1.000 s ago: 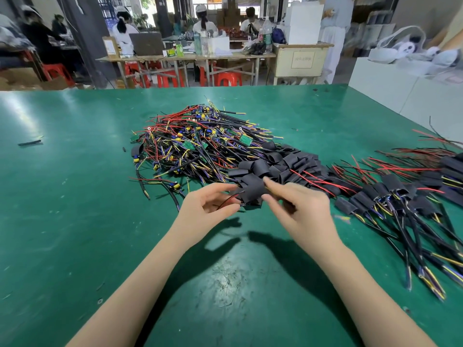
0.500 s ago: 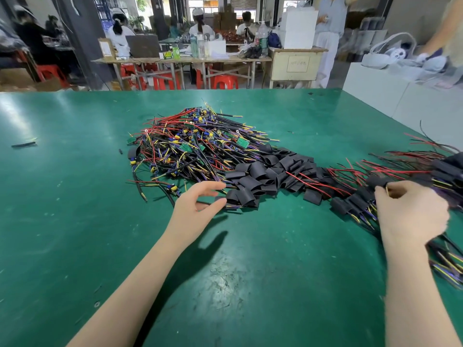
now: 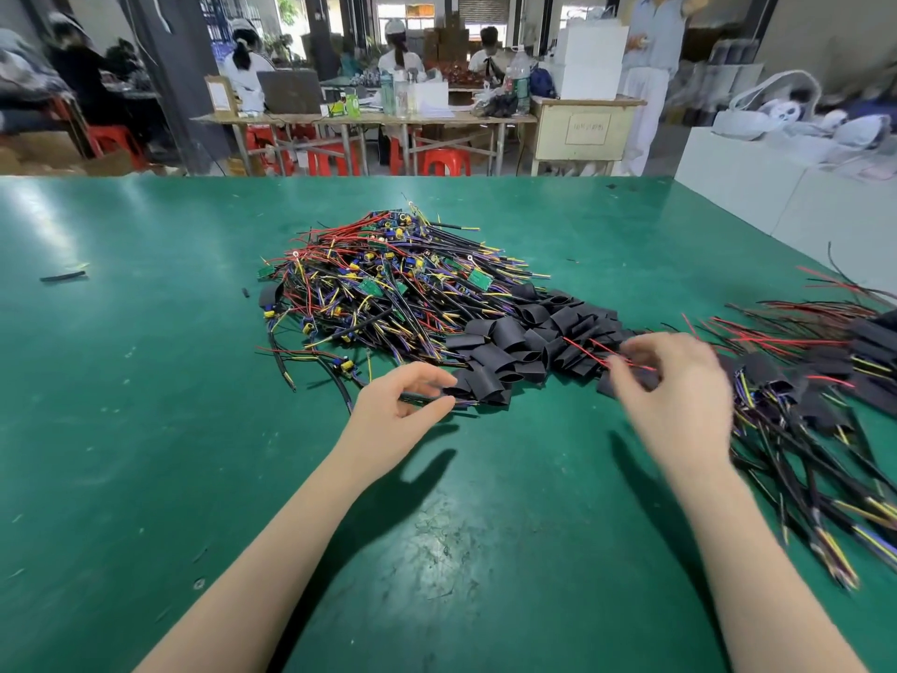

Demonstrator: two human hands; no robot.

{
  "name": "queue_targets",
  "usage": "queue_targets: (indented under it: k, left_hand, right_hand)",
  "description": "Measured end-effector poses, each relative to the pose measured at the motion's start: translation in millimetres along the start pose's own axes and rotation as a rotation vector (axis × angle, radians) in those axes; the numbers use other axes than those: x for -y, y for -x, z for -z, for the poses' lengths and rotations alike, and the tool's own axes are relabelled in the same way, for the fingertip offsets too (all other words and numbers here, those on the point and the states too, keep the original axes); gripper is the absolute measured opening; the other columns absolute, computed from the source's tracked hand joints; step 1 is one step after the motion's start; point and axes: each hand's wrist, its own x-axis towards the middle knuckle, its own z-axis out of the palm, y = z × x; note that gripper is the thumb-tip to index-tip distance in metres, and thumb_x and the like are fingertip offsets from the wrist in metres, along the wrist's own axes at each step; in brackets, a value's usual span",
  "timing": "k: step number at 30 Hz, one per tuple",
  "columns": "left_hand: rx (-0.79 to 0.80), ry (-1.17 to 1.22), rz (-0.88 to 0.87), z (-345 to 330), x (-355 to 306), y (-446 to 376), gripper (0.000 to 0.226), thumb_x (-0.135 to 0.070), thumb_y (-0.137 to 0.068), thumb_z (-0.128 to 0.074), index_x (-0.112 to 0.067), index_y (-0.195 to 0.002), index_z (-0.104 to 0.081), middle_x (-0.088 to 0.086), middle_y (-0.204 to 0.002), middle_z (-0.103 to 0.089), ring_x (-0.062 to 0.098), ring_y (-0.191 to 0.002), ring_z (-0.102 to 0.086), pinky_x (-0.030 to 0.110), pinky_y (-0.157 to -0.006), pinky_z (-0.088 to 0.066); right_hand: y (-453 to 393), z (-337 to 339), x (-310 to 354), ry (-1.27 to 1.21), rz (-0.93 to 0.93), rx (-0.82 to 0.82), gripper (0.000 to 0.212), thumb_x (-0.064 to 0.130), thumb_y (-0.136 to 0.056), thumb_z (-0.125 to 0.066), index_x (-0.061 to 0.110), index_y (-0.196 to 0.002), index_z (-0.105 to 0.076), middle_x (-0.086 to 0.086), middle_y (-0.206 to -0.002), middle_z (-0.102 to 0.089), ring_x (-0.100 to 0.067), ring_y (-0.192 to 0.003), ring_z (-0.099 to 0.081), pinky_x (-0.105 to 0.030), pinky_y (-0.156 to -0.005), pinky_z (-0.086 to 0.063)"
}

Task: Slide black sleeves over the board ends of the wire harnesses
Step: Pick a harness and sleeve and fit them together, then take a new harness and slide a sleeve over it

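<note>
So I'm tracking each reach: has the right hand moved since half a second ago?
Yes. The right hand has swung back leftward from the finished harness pile toward the loose black sleeves.

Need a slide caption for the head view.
Both hands, left hand and right hand, reach toward loose black sleeves beside a wire harness pile.

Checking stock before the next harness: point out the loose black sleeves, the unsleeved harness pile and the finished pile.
loose black sleeves [image 3: 505, 342]: head view, middle of heap.
unsleeved harness pile [image 3: 388, 284]: head view, tangle's centre.
finished pile [image 3: 825, 381]: head view, sleeved ends.
</note>
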Motion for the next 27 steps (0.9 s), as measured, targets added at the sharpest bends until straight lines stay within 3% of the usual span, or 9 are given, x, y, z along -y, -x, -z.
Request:
queue_targets:
  k: [4, 8, 13, 16, 19, 22, 24, 27]
  left_hand:
    - [0.005, -0.024, -0.013, 0.7, -0.2, 1.0, 0.015, -0.009, -0.088, -0.069, -0.019, -0.099, -0.07, -0.011, -0.098, -0.07, 0.006, -0.093, -0.064, 0.017, -0.071, -0.051]
    - [-0.026, -0.044, -0.022, 1.6, -0.2, 0.0, 0.016, -0.006, -0.088, -0.068, -0.017, -0.1, -0.07, -0.007, -0.098, -0.071, 0.008, -0.091, -0.064, 0.018, -0.069, -0.05]
    - [-0.051, -0.121, -0.065, 7.8, -3.2, -11.7, 0.019, -0.003, -0.087, -0.067, -0.018, -0.099, -0.071, -0.01, -0.098, -0.071, 0.007, -0.09, -0.063, 0.02, -0.073, -0.049]
    - [-0.168, -0.313, -0.124, 22.4, -3.9, -32.8, 0.02, -0.004, -0.085, -0.067, -0.017, -0.1, -0.071, -0.006, -0.102, -0.069, 0.012, -0.093, -0.058, 0.024, -0.083, -0.041]
    - [-0.27, -0.699, -0.065, 43.1, 3.8, -59.2, 0.025, -0.009, -0.09, -0.061, -0.015, -0.114, -0.067, 0.004, -0.111, -0.066, 0.024, -0.107, -0.054, 0.036, -0.089, -0.041]
    - [-0.234, -0.964, 0.159, 59.6, 15.7, -74.0, 0.029, -0.012, -0.095, -0.056, -0.018, -0.121, -0.067, 0.009, -0.114, -0.067, 0.032, -0.107, -0.059, 0.041, -0.084, -0.05]
    - [-0.209, -0.946, 0.231, 63.3, 18.3, -77.4, 0.023, -0.015, -0.095, -0.057, -0.018, -0.112, -0.073, 0.007, -0.104, -0.073, 0.031, -0.098, -0.065, 0.041, -0.078, -0.055]
    - [-0.237, -1.079, 0.152, 61.2, 14.1, -83.3, 0.024, -0.028, -0.095, -0.058, -0.012, -0.091, -0.075, 0.007, -0.086, -0.07, 0.03, -0.095, -0.061, 0.035, -0.064, -0.048]
  right_hand:
    - [14.9, -27.0, 21.8, -0.011, 0.339, 0.389, 0.04, 0.02, -0.089, -0.064, 0.013, -0.128, -0.059, -0.005, -0.126, -0.06, -0.027, -0.118, -0.05, -0.038, -0.095, -0.041]
    - [15.7, -43.3, 16.7, 0.123, 0.356, 0.552, 0.049, 0.029, -0.097, -0.049, 0.021, -0.144, -0.039, 0.004, -0.138, -0.051, -0.019, -0.128, -0.038, -0.032, -0.095, -0.033]
    - [12.8, -41.0, 11.9, 0.042, 0.345, 0.522, 0.028, 0.021, -0.092, -0.059, 0.015, -0.119, -0.064, -0.001, -0.124, -0.057, -0.025, -0.119, -0.045, -0.039, -0.097, -0.04]
    - [9.7, -41.9, 17.7, -0.009, 0.355, 0.495, 0.013, 0.021, -0.09, -0.061, 0.016, -0.101, -0.062, 0.0, -0.131, -0.054, -0.022, -0.124, -0.044, -0.041, -0.096, -0.04]
    - [10.0, -45.4, 22.6, 0.008, 0.38, 0.543, 0.023, 0.023, -0.092, -0.057, 0.019, -0.115, -0.056, 0.003, -0.129, -0.056, -0.02, -0.121, -0.044, -0.036, -0.092, -0.039]
    - [11.7, -47.3, 22.1, 0.095, 0.407, 0.569, 0.037, 0.022, -0.095, -0.052, 0.021, -0.131, -0.053, 0.003, -0.124, -0.055, -0.023, -0.114, -0.045, -0.036, -0.089, -0.04]
    - [11.6, -46.2, 21.2, 0.084, 0.384, 0.555, 0.035, 0.02, -0.094, -0.054, 0.018, -0.128, -0.059, -0.001, -0.118, -0.057, -0.025, -0.108, -0.047, -0.035, -0.088, -0.041]
    - [11.6, -44.5, 21.8, 0.023, 0.303, 0.533, 0.03, 0.015, -0.093, -0.056, 0.015, -0.122, -0.064, -0.004, -0.11, -0.058, -0.026, -0.106, -0.049, -0.034, -0.088, -0.043]
